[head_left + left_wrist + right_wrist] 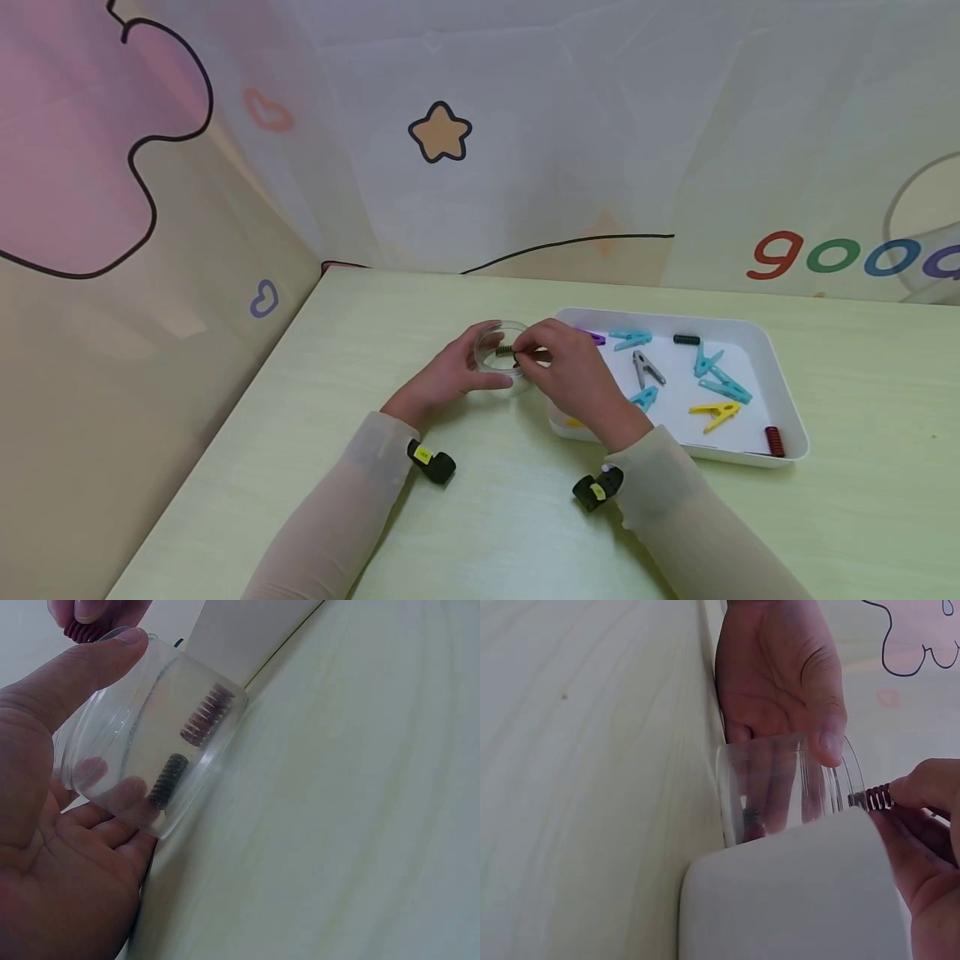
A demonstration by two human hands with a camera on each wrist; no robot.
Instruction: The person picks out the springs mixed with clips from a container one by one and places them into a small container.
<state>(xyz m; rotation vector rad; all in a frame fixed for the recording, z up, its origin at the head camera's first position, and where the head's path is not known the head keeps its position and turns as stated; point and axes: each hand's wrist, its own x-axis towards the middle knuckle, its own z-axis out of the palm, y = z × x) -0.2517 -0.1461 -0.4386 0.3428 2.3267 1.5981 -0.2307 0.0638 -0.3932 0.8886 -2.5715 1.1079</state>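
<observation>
My left hand (448,373) grips a clear plastic jar (127,750) around its side, thumb near the rim, palm facing the jar. Inside, a dark red spring (206,716) and a black spring (168,781) lie at the bottom, as the left wrist view shows. Right at the jar's mouth, my right hand (573,364) pinches another dark red spring (879,796) between thumb and fingers. In the right wrist view, the white tray's wall (795,892) hides part of the jar.
To the right stands the white tray (738,457), its left edge beneath my right hand. It holds several blue clips (725,387), a grey clip (647,367), a yellow clip (716,413), a black spring (686,340) and a red spring (775,442). A printed cloth (525,167) hangs behind the table.
</observation>
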